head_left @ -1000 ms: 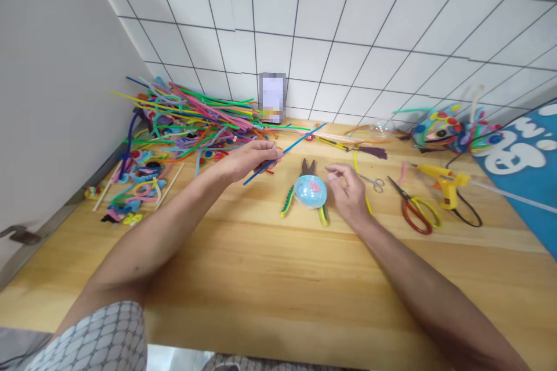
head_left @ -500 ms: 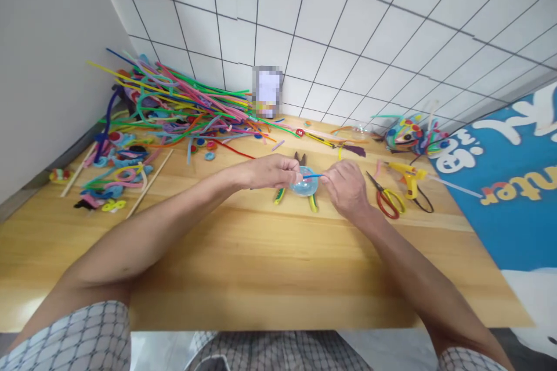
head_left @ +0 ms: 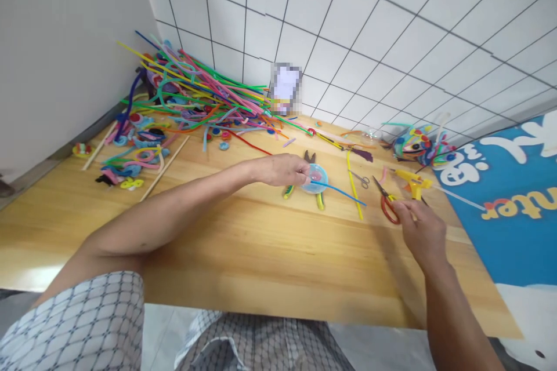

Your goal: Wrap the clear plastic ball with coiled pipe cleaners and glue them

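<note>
Currently, the left hand [head_left: 285,170] is pinching one end of a blue pipe cleaner [head_left: 338,189], thumb and fingers closing on it. The strip is extending rightward, crossing the near side of a clear bowl-like piece [head_left: 321,174]; contact between the two: cannot tell. Bowl is overlapping the pliers [head_left: 321,202], whose green-yellow handles are showing on either side of it.

Right hand [head_left: 424,232]: fingers partly curling at the handles of the red-and-yellow scissors [head_left: 390,213], which are lying on the wooden table [head_left: 278,261]; whether it is gripping them, cannot tell. Between the bowl and these scissors, a yellow strip [head_left: 351,179] and small metal scissors [head_left: 364,181] are lying close together. Just beyond the right hand, a yellow glue gun [head_left: 415,181] is resting.
</note>
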{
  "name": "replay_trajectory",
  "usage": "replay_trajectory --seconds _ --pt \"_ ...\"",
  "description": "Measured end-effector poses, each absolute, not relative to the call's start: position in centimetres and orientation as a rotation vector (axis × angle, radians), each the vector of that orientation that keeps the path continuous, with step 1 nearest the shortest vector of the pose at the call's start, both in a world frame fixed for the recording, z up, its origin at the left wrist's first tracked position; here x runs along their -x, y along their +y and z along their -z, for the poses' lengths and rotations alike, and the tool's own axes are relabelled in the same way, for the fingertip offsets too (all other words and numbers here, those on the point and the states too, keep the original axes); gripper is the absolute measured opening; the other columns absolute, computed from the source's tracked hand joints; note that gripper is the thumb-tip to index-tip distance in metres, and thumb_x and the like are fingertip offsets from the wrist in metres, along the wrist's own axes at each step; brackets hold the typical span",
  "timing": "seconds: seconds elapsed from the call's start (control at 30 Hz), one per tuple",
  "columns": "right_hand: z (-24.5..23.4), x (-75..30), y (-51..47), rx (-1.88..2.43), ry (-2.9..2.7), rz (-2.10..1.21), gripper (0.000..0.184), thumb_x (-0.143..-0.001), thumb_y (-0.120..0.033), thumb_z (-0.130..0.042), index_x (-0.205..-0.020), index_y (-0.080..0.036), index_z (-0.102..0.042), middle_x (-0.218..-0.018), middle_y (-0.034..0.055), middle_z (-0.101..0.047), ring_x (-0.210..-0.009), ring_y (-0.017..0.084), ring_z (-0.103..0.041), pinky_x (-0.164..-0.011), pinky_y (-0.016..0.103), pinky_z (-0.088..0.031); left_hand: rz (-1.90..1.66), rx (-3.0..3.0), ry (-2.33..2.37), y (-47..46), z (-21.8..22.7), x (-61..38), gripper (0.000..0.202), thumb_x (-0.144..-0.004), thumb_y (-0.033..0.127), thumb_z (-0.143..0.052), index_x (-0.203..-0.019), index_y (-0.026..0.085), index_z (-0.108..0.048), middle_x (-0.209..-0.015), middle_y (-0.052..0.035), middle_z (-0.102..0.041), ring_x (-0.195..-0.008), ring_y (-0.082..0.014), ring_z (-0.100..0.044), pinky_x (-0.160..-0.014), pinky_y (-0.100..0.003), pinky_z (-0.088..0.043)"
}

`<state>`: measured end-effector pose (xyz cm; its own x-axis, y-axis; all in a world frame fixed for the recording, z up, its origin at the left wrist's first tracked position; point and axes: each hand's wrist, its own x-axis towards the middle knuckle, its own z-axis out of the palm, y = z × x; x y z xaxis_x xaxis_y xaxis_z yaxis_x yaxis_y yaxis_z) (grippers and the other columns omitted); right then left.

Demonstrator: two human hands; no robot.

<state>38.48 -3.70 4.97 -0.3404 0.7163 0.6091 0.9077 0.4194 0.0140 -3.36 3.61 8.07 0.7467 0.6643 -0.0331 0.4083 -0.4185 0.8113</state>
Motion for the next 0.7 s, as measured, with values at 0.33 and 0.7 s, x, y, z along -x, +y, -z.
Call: replay_trajectory --seconds 0.33,0.7 --pt "-6.4 -23.5 -6.1 1.046 -2.371 0.243 0.042 -0.111 -0.045 -0.055 -0.142 -0.017 -0.06 -0.111 0.0143 -0.082 -0.1 0.029 -0.081 -0.083 0.042 -0.063 -0.364 -2.226 0.701 -0.9 -8.0 -0.1 0.02 -0.102 0.021 -0.059 -0.084 0.017 -0.064 -0.078 0.001 -0.061 -0.074 -0.0138 -0.056 -0.065 -0.025 -0.036" --pt "-6.6 -25.4 -4.7 0.919 -2.524 0.104 0.024 -0.113 -0.028 -0.052 -0.097 -0.023 -0.068 -0.08 -0.0016 -0.079 -0.066 0.014 -0.077 -0.063 0.025 -0.056 -0.329 -2.412 0.77 0.8 -8.4 1.2 0.02 -0.105 0.026 -0.063 -0.091 0.019 -0.074 -0.087 -0.0023 -0.073 -0.077 -0.0166 -0.066 -0.064 -0.028 -0.037"
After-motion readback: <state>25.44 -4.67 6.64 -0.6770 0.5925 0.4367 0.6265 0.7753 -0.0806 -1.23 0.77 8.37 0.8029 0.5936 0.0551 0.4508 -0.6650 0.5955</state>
